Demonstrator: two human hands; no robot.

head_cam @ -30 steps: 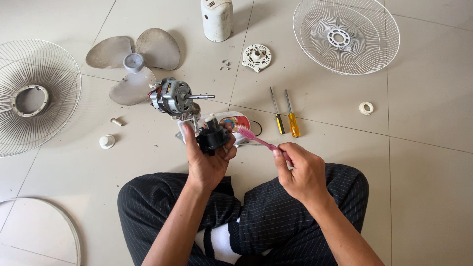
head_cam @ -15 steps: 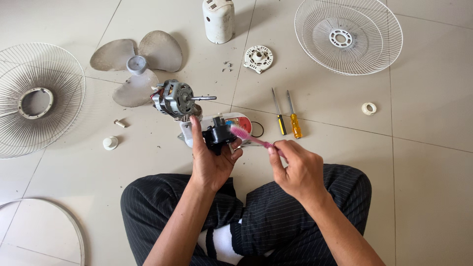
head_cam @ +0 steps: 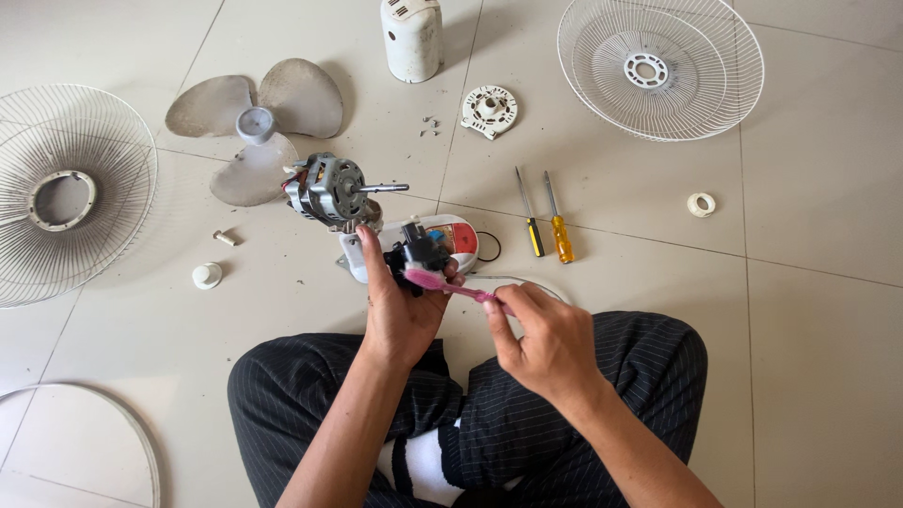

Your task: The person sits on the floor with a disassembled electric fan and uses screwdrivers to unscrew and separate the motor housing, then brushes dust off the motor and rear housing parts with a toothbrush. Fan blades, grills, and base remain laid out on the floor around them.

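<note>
From the head view I see, just left of the frame's centre, my left hand (head_cam: 400, 315) wrapped around a small black plastic switch-like part (head_cam: 420, 254), thumb up its left side and fingers closed about it, holding it off the pale tiled floor (head_cam: 828, 357). My right hand (head_cam: 550, 343), a little below and right of centre, pinches the handle of a pink plastic toothbrush (head_cam: 442, 282) between thumb and closed fingers, with the bristle head laid against the black part. I judge the black part light and rigid, likely with thin tabs that could snap, so the hold belongs on its solid body, not on any projecting bits; the toothbrush is light, slightly springy, and best gripped low on the handle as it is now. Just above the left hand lies a grey metal fan motor with a bare steel shaft (head_cam: 331, 188), which looks dense and heavy for its size, touching a white plastic housing with a red label (head_cam: 451, 235). At upper left lies a dusty grey three-blade plastic propeller (head_cam: 254, 127), and at the left edge a wire fan guard with a grey ring (head_cam: 66, 198). A second white wire guard (head_cam: 658, 71) fills the upper right. Two screwdrivers, one black-handled and one orange-handled (head_cam: 547, 221), lie right of centre.
</note>
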